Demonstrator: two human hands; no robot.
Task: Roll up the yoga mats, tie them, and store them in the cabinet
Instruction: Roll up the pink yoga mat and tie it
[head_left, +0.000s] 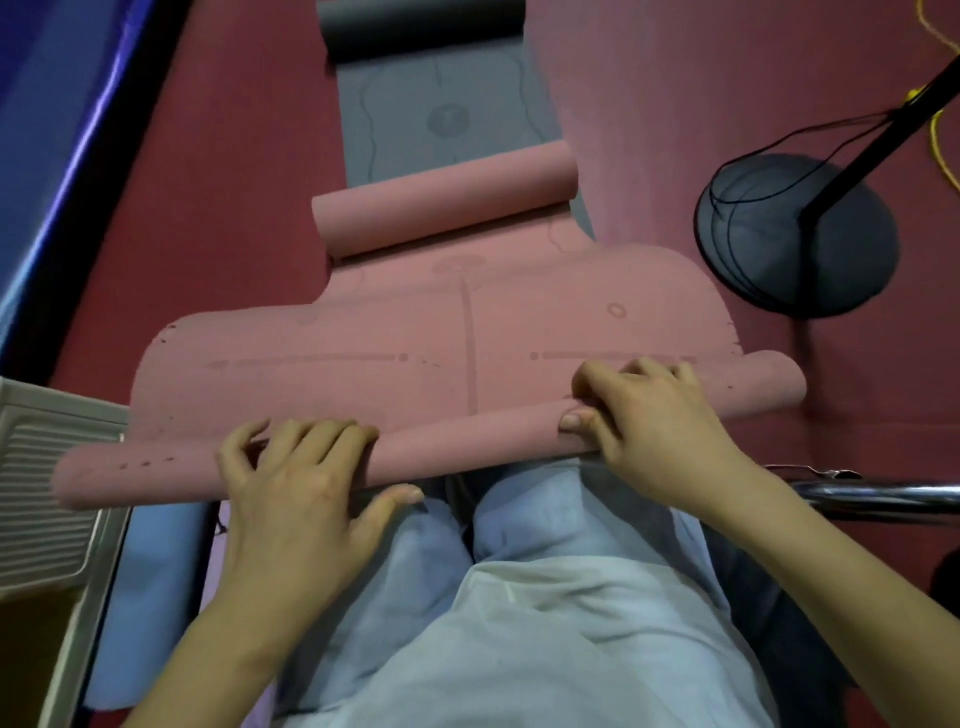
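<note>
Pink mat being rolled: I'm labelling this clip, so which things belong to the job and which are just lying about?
Job: pink mat, left hand, right hand, grey mat.
Lying about: black stand base, yellow cord, chrome bar.

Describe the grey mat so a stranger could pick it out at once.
Start at the red floor and follow the pink mat that both hands are rolling, away from the person. Beyond its curled far end lies the grey mat, flat with its own far end rolled up. It is the only grey one; the mats beside it are pink.
</note>
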